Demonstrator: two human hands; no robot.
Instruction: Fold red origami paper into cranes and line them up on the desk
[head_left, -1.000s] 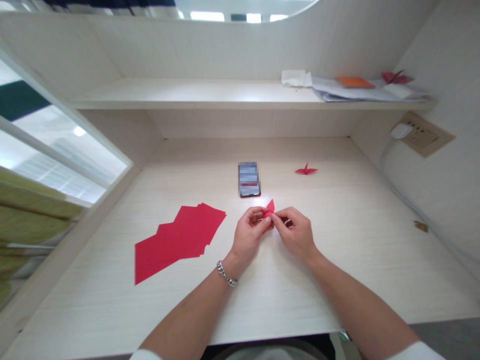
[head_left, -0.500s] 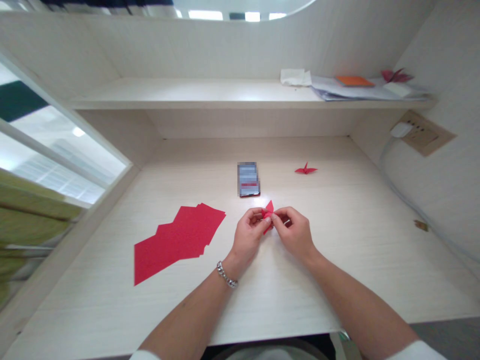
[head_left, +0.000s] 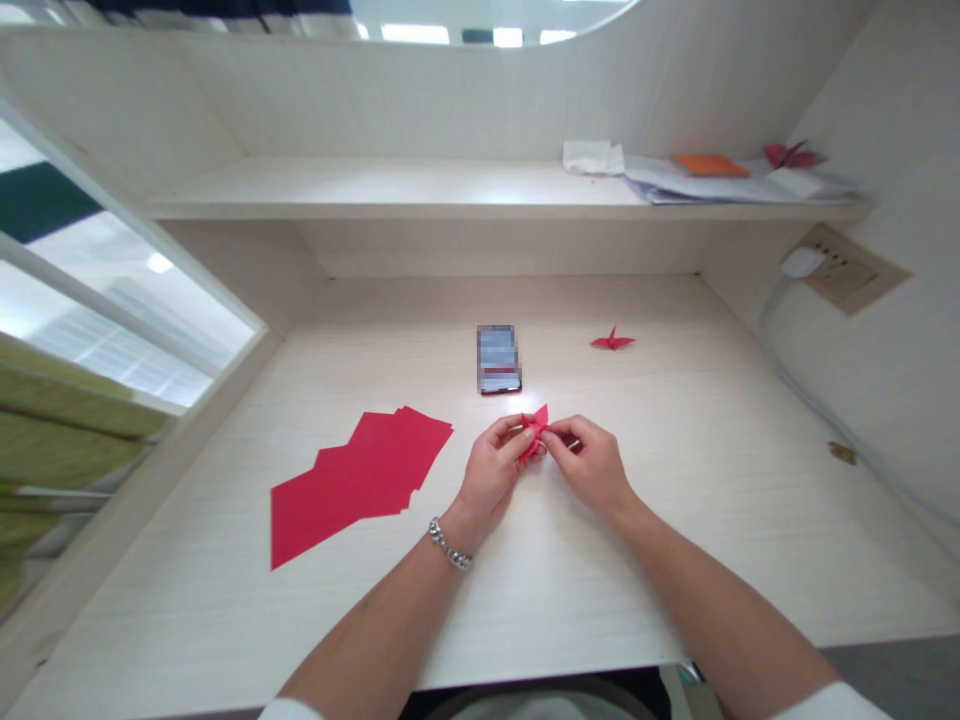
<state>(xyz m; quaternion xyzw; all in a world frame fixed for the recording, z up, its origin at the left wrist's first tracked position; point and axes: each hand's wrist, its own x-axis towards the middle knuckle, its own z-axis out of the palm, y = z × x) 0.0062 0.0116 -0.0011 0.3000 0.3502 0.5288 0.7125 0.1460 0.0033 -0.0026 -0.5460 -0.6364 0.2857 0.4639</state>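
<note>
Between my two hands is a small red origami crane [head_left: 541, 417], with its pointed tips showing above and below my fingers. My left hand [head_left: 495, 455] is closed on its left side, thumb on top, a silver chain bracelet [head_left: 450, 545] at the wrist. From the right, the thumb and forefinger of my right hand [head_left: 589, 455] pinch its edge. My fingers cover part of the folds. A second red paper crane [head_left: 613, 340] with spread wings sits farther back on the right.
Red paper sheets [head_left: 360, 470] lie overlapped on the desk [head_left: 540, 620] at left. A phone [head_left: 499, 358] lies beyond my hands. The shelf [head_left: 390, 185] carries papers [head_left: 652, 180], an orange pad [head_left: 711, 165] and a dark red folded paper [head_left: 793, 155]. A cable [head_left: 795, 375] runs from the wall socket [head_left: 851, 270].
The crane has turned and tilted slightly in my fingers, and my left thumb has moved up a little. The right hand keeps its pinch nearly in place.
</note>
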